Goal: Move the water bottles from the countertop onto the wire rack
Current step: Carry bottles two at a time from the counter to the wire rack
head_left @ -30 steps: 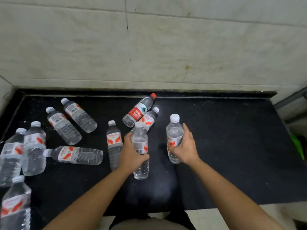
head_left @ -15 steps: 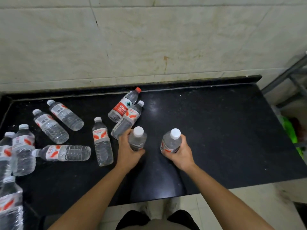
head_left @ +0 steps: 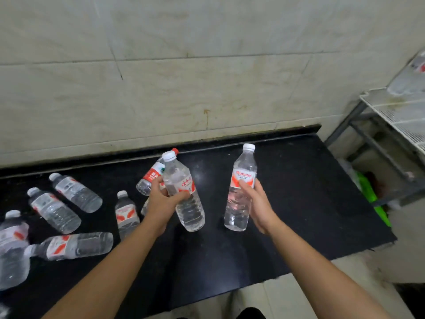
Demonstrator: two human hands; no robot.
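Observation:
My left hand (head_left: 164, 202) grips a clear water bottle (head_left: 186, 203) with a white cap, lifted off the black countertop (head_left: 299, 192) and tilted left. My right hand (head_left: 258, 204) holds a second white-capped bottle (head_left: 240, 196) with a red and white label, nearly upright above the counter. Several more bottles lie on the counter's left side, among them a red-capped bottle (head_left: 150, 177) just behind my left hand. The white wire rack (head_left: 395, 113) stands at the right edge of the view, with a bottle (head_left: 408, 84) lying on it.
A tiled wall rises behind the counter. Grey metal legs (head_left: 368, 143) of the rack drop beside the counter's right end. A green object (head_left: 370, 196) lies low between counter and rack. Pale floor tiles show below the counter's front edge.
Both hands have lifted their bottles up off the counter. The view has swung right and up, bringing the wire rack into sight.

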